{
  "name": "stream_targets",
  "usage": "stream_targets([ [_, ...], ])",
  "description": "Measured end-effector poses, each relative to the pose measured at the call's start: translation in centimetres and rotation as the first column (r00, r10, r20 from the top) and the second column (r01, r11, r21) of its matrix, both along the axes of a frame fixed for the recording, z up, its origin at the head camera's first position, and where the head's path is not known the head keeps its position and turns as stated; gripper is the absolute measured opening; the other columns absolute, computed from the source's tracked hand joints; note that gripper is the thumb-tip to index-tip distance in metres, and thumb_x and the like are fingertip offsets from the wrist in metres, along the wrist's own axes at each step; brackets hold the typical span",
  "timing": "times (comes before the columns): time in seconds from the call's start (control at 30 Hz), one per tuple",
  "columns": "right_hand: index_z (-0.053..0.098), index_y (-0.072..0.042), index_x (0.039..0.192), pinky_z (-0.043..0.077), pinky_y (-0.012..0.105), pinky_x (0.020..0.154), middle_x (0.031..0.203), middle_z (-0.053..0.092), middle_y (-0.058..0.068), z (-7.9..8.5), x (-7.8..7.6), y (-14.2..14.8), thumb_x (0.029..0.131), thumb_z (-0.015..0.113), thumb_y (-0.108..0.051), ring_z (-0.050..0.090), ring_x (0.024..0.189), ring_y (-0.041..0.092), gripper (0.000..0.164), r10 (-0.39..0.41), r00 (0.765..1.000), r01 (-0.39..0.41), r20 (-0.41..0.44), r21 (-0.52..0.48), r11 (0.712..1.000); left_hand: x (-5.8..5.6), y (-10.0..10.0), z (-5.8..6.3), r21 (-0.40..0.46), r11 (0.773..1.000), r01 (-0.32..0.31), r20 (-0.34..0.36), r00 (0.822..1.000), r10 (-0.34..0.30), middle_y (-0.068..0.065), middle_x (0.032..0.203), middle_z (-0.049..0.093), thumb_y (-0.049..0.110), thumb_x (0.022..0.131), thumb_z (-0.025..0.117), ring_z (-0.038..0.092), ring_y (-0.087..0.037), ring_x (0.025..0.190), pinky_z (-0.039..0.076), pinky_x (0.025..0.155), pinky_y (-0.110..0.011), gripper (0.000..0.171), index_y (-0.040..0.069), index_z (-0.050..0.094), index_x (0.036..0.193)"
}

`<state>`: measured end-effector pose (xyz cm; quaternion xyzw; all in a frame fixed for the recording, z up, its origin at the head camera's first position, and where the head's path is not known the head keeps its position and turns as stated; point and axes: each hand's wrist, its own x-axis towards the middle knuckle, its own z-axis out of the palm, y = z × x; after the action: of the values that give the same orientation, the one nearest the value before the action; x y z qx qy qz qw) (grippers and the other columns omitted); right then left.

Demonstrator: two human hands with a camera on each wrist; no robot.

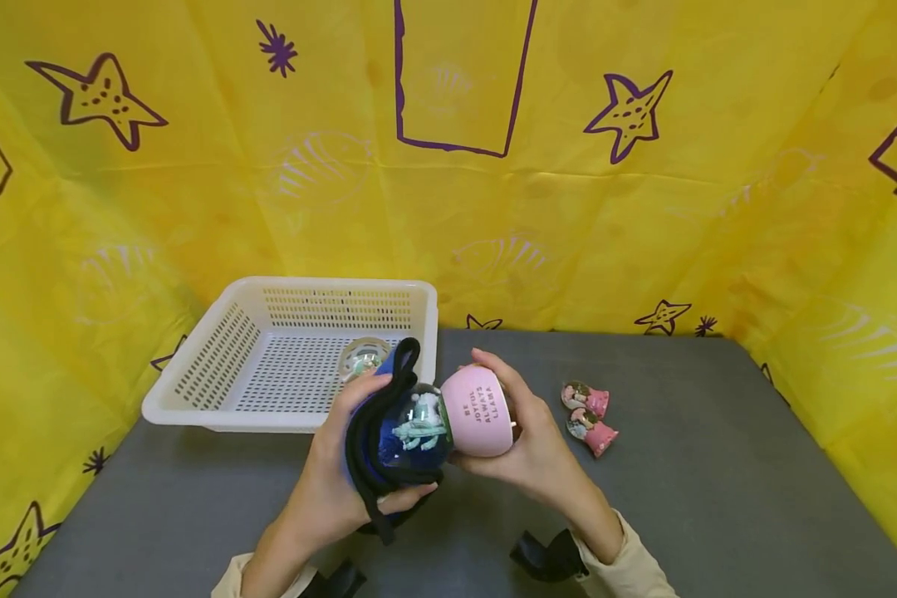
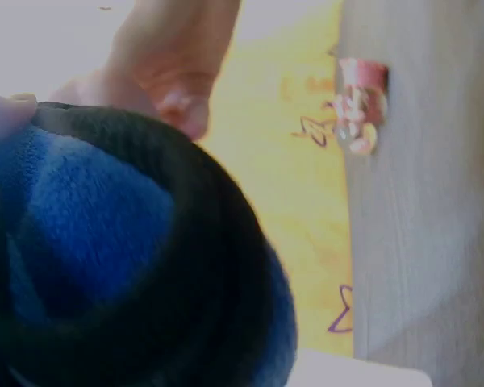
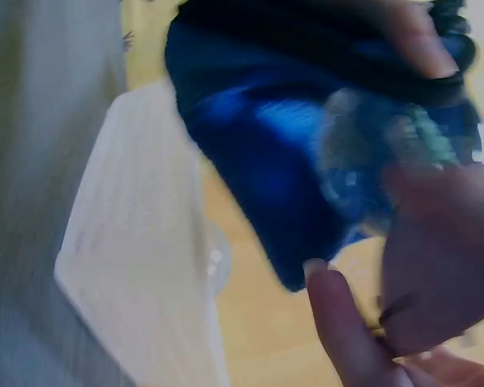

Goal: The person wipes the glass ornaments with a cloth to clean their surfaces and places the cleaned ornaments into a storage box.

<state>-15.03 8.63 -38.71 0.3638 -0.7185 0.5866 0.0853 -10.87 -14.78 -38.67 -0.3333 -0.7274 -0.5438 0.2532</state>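
1. Snow globe (image 1: 477, 413) with a pink lettered base is up in both hands, tipped on its side over the middle of the worktop (image 1: 680, 482), glass toward the left edge, base toward the right.
2. Right hand (image 1: 532, 436) has its fingers and thumb wrapped round that pink base.
3. Left hand (image 1: 335, 473) is gripping a fuzzy blue cloth (image 1: 394, 444) with thick black trim, bunched around the glass part. You can see a white and mint-green figure in there.
4. White basket (image 1: 194, 415) sits at the far left corner, with a clear globe (image 1: 365, 353) lying inside it.
5. Two mini pink globes (image 1: 600, 436) are lying side by side, off toward the right edge.
6. Yellow sheet (image 1: 448, 208) behind it all, starfish doodles included.
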Motion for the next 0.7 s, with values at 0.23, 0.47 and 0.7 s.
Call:
stream_targets([
  [0.23, 0.036, -0.010, 0.152, 0.059, 0.033, 0.078, 0.143, 0.050, 0.017, 0.41, 0.09, 0.56, 0.089, 0.070, -0.014, 0.061, 0.108, 0.015, 0.071, 0.180, 0.958, -0.139, 0.225, -0.188, 0.972, 0.20, -0.04, -0.13, -0.114, 0.990, -0.083, -0.114, 0.991, 0.070, -0.020, 0.146, 0.046, 0.042, 0.072, 0.087, 0.045, -0.021, 0.138, 0.037, 0.114, -0.023, 0.086, -0.002, 0.047, 0.136],
  [0.47, 0.047, 0.001, 0.135, 0.060, 0.037, 0.068, 0.122, 0.061, 0.004, 0.33, 0.07, 0.85, 0.085, 0.071, -0.008, 0.064, 0.091, 0.019, 0.056, 0.151, 0.961, -0.112, 0.233, -0.173, 0.979, 0.34, 0.37, 0.39, -0.132, 0.985, -0.108, -0.147, 0.985, 0.088, -0.020, 0.139, 0.051, 0.046, 0.069, 0.088, 0.047, -0.023, 0.135, 0.036, 0.115, -0.023, 0.092, -0.003, 0.048, 0.135],
  [0.7, 0.049, -0.001, 0.133, 0.060, 0.036, 0.060, 0.127, 0.056, 0.020, 0.36, 0.16, 0.77, 0.071, 0.079, 0.000, 0.065, 0.079, 0.018, 0.070, 0.121, 0.992, -0.115, 0.036, -0.134, 0.984, 0.70, 0.30, 0.71, -0.082, 0.997, 0.002, 0.083, 0.997, 0.005, -0.012, 0.137, 0.053, 0.019, 0.056, 0.099, 0.056, -0.015, 0.121, 0.045, 0.105, -0.020, 0.109, 0.002, 0.038, 0.145],
])
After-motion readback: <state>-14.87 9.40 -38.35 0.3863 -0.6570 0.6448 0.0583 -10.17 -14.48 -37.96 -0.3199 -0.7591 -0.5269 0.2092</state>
